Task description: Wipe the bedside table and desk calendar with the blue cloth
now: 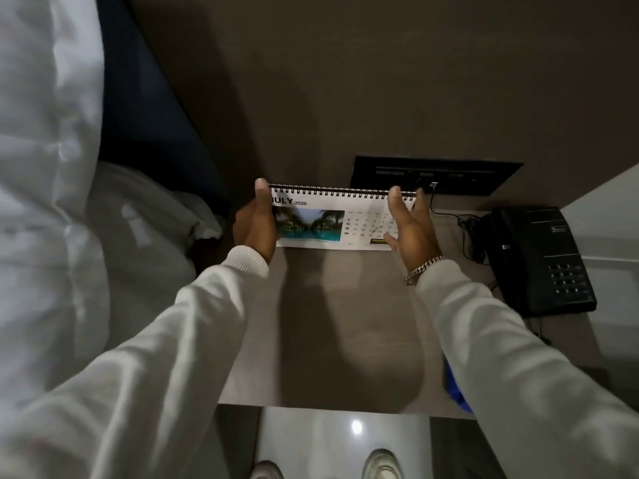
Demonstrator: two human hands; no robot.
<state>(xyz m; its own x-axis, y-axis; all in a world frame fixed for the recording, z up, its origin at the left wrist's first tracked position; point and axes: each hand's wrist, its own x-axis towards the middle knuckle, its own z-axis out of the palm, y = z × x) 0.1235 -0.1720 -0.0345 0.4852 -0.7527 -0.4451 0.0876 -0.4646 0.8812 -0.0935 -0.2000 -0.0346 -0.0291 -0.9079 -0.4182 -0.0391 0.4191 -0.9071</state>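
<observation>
A spiral-bound desk calendar, open at July with a pool photo, stands upright at the back of the bedside table. My left hand grips its left end, thumb up by the spiral. My right hand is at its right end with fingers spread, fingertips on the spiral edge. The blue cloth lies at the table's front right, mostly hidden under my right sleeve.
A black telephone with its cord sits at the table's right. A dark wall panel is behind the calendar. White bedding lies to the left. Shoes show on the glossy floor below.
</observation>
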